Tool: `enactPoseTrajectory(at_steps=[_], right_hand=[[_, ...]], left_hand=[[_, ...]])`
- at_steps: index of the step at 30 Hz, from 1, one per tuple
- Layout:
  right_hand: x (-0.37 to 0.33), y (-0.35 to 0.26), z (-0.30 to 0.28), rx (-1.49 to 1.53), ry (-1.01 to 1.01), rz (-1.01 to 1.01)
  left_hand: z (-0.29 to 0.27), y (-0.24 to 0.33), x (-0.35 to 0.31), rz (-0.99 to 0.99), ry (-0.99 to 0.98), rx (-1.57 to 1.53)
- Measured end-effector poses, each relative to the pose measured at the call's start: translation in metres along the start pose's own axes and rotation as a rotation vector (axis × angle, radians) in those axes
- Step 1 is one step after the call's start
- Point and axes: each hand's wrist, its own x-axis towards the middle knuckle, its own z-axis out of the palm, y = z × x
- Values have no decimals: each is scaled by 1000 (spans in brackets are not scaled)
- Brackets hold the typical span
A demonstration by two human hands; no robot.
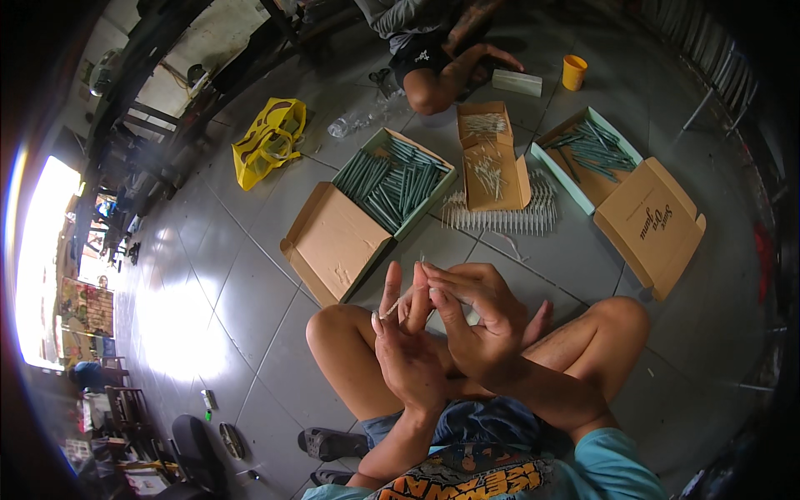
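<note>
Above my lap, my two hands meet at the fingertips. My left hand [408, 358] pinches a thin pale stick [393, 307] between thumb and fingers, with one finger raised. Touching it from the right, my right hand [483, 321] has thumb and fingertips pressed together; a tiny clear tip shows above them, but what it belongs to is too small to name. In front, a small cardboard box [478, 198] holds thin white pieces. Beside its near edge is a row of slim clear pointed pieces [500, 218].
Two open pale-green boxes with brown lids, one left [337, 237] and one right [658, 212], hold dark green slim sticks. Beyond are a yellow bag [268, 142], clear plastic [350, 125], an orange cup [573, 72], a pale block [517, 82] and another person [433, 75] on the tiled floor.
</note>
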Motion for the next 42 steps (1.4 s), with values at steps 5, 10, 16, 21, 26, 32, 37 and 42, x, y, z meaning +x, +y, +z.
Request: enactPoseTrajectory(at_steps=[5, 10, 16, 21, 26, 32, 37, 42], right_hand=[[4, -4, -4, -48, -28, -42], [5, -3, -5, -36, -6, -43], [12, 6, -7, 26, 43, -20], [15, 7, -13, 74, 20, 94], [20, 0, -17, 88, -1, 140], [19, 1, -17, 73, 15, 131], [19, 0, -17, 136, 29, 191], [20, 3, -17, 161, 48, 204]], left_hand=[[0, -4, -1, 2, 24, -34], [3, 5, 0, -25, -12, -48], [2, 7, 6, 59, -154, 50], [7, 6, 3, -18, -94, -7], [-1, 5, 6, -41, -128, -79], [8, 8, 6, -89, -31, -145], [4, 10, 8, -157, -90, -215], [-8, 5, 11, -151, -183, -283]])
